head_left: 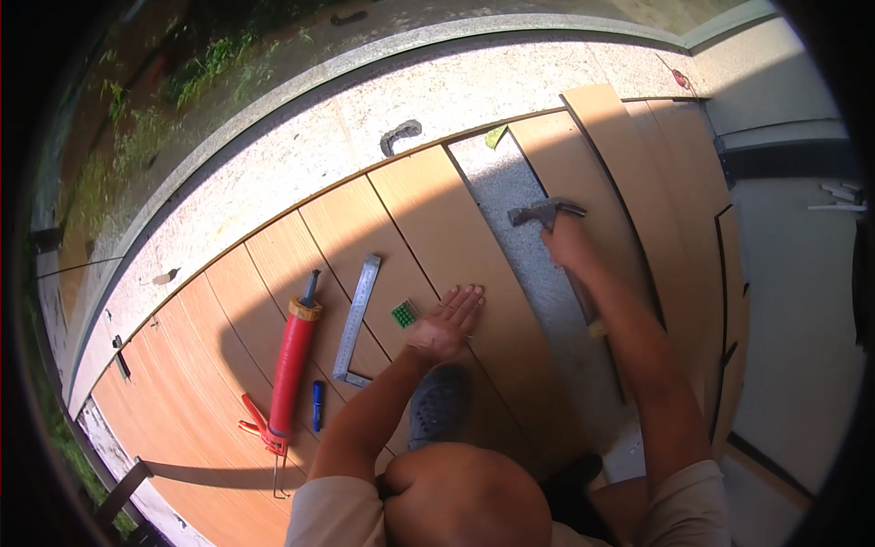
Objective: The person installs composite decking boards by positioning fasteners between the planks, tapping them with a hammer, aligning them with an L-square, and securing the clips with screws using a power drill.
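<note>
My left hand lies flat with fingers stretched out on a light wood-look plank. My right hand is closed round a claw hammer, gripping it close below its metal head. The hammer's handle runs down under my forearm, and its end shows beside my arm. Below the hammer is a strip of grey speckled floor between laid planks. A small green dotted square sits just left of my left hand. Farther left lies a metal try square.
A red caulking gun and a blue marker lie on the planks at left. A loose plank rests on others at right. A green-yellow scrap is at the strip's far end. My grey shoe stands below my left hand.
</note>
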The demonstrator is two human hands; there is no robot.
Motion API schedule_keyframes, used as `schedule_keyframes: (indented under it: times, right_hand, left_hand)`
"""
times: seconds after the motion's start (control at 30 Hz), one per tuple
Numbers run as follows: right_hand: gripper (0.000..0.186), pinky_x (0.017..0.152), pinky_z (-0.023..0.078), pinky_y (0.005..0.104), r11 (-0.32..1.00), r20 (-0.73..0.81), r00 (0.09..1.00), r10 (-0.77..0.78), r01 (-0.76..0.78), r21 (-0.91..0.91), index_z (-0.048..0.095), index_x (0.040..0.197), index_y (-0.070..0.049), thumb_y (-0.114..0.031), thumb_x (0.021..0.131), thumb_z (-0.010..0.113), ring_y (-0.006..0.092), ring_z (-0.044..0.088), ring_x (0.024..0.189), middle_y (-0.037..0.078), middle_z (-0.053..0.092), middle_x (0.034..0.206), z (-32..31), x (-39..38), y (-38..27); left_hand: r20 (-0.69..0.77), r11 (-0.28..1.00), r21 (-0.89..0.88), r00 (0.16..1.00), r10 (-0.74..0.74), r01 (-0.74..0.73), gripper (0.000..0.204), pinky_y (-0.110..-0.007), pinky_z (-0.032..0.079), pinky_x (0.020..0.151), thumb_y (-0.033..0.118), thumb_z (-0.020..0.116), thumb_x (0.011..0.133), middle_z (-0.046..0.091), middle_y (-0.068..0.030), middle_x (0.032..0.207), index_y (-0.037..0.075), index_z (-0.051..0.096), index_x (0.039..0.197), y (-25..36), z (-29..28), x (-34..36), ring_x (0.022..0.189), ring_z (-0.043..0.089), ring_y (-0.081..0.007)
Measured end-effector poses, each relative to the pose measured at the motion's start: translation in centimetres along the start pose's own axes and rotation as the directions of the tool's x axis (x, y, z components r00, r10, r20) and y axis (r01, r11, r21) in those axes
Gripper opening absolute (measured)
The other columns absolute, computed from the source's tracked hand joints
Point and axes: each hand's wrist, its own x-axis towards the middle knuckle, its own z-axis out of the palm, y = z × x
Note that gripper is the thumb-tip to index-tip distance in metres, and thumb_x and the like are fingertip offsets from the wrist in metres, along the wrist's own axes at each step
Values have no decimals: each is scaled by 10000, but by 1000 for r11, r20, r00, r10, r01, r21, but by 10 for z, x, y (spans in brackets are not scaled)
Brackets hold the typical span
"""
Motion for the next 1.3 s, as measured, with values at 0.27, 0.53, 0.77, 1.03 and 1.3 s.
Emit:
schedule_keyframes:
  times: [0.27, 0.53, 0.77, 1.03, 1.3]
  right_hand:
    - [205, 476, 517, 440, 982, 220, 971, 92, -52, -182, 588, 922, 107, -96, 917, 616, 307, 646, 499, 217, 650, 669, 9, 13, -39]
    - [273, 541, 537, 472, 976, 62, 998, 20, -7, -216, 583, 1012, 123, -114, 894, 648, 368, 677, 591, 283, 676, 786, 16, 9, -12]
    - [373, 805, 546, 527, 974, -156, 987, -49, 13, -225, 573, 1122, 100, -146, 858, 667, 479, 679, 874, 316, 687, 930, 25, -32, -7]
    - [360, 929, 506, 466, 998, -390, 920, 40, -22, 51, 569, 1171, 24, -168, 882, 664, 388, 662, 1015, 260, 657, 1089, 34, -182, 158]
    - [220, 717, 560, 430, 941, -87, 981, 172, -190, -281, 654, 1101, -9, -143, 937, 596, 291, 676, 727, 182, 692, 875, 12, -346, 274]
  left_hand:
    - [108, 998, 23, 993, -53, 51, 688, -472, 257, 1249, 200, 620, 857, 396, -218, 1574, -35, 434, 1476, 1, 2, -2, 1479, 369, -340]
    - [-15, 999, 40, 1000, -23, 24, 552, -466, 343, 1204, 206, 548, 924, 479, -205, 1532, -48, 527, 1413, 2, 1, 5, 1415, 482, -323]
    - [-6, 996, 86, 1000, 12, -12, 530, -452, 348, 1203, 218, 555, 924, 512, -194, 1508, -36, 560, 1389, 4, -4, 6, 1408, 494, -302]
    - [30, 987, 159, 1000, -7, 2, 501, -448, 377, 1189, 149, 540, 910, 527, -172, 1501, -24, 579, 1380, 8, -7, 14, 1396, 510, -293]
    - [120, 986, 164, 991, -57, 37, 549, -452, 367, 1195, 118, 554, 877, 505, -175, 1520, -22, 551, 1408, 11, -11, 5, 1411, 489, -299]
